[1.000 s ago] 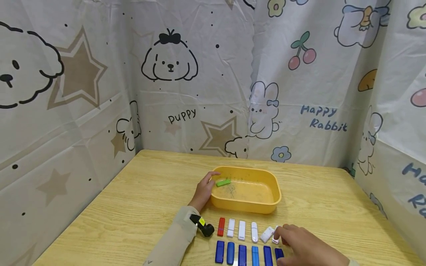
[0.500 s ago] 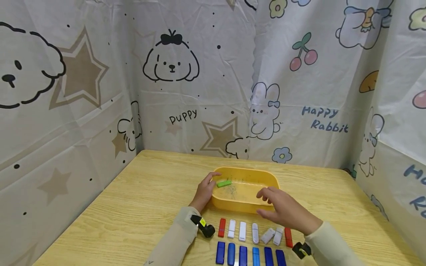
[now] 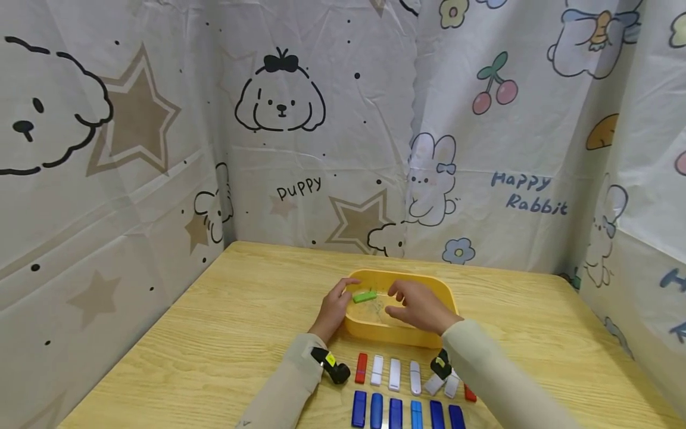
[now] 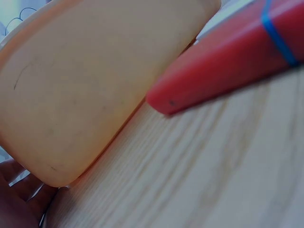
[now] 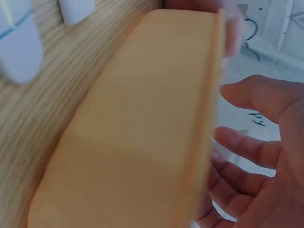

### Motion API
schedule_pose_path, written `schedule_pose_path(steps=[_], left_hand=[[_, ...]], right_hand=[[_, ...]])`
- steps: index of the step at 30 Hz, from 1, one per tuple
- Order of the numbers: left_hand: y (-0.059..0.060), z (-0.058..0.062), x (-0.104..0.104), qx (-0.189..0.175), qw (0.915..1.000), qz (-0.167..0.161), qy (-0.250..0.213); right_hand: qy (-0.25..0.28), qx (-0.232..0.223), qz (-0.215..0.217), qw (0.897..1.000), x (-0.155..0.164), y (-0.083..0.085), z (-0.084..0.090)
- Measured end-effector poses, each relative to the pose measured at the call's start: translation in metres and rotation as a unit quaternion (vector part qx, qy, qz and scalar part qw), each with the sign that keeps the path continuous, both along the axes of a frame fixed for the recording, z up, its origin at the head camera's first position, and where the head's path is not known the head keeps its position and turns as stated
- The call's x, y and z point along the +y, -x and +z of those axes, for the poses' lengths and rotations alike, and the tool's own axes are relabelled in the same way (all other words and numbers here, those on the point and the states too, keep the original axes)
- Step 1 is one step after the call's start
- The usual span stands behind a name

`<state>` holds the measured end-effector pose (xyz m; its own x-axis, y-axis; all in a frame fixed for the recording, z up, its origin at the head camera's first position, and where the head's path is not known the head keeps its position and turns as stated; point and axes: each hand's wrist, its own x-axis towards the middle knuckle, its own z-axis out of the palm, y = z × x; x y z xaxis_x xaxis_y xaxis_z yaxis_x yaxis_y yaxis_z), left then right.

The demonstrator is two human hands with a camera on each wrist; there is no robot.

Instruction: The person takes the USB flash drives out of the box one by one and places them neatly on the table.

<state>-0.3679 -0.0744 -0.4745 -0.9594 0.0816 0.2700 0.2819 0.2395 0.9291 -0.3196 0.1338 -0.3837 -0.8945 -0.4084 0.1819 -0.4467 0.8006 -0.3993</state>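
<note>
My left hand [image 3: 333,307] grips the left end of a yellow plastic basin [image 3: 393,335], its fingers at the rim. Inside the basin, near that hand, lies a small green stick [image 3: 365,297] that looks like a USB stick. Over the basin's middle hovers my right hand [image 3: 420,305], fingers loosely bent and apart, holding nothing. In the right wrist view its thumb and fingers stand spread beside the basin rim. A red USB-like stick [image 4: 223,61] shows close up in the left wrist view, with a blue band round it.
In front of the basin, a back row has a red stick [image 3: 361,368], several white sticks [image 3: 395,374] and another red one [image 3: 470,393] partly behind my right sleeve. A front row of blue sticks [image 3: 395,413] lies nearer. Printed cloth hangs behind the wooden table [image 3: 257,298].
My right hand has left the right end of the stick rows and moved up and left over the basin. The left hand stays at the basin's left end.
</note>
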Motion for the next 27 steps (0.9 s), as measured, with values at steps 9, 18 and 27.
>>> schedule_pose_path(steps=[9,18,27], left_hand=[[-0.003,0.003,0.0,-0.002,1.0,0.004,0.007],[-0.005,0.003,-0.002,0.004,1.0,0.001,0.003],[-0.005,0.004,0.0,0.006,0.9999,0.01,0.004]], right_hand=[[0.004,-0.043,-0.011,0.999,-0.025,0.027,-0.014],[-0.01,-0.061,-0.025,0.998,-0.04,0.042,-0.021],[-0.071,-0.084,-0.024,0.994,-0.056,0.054,-0.025]])
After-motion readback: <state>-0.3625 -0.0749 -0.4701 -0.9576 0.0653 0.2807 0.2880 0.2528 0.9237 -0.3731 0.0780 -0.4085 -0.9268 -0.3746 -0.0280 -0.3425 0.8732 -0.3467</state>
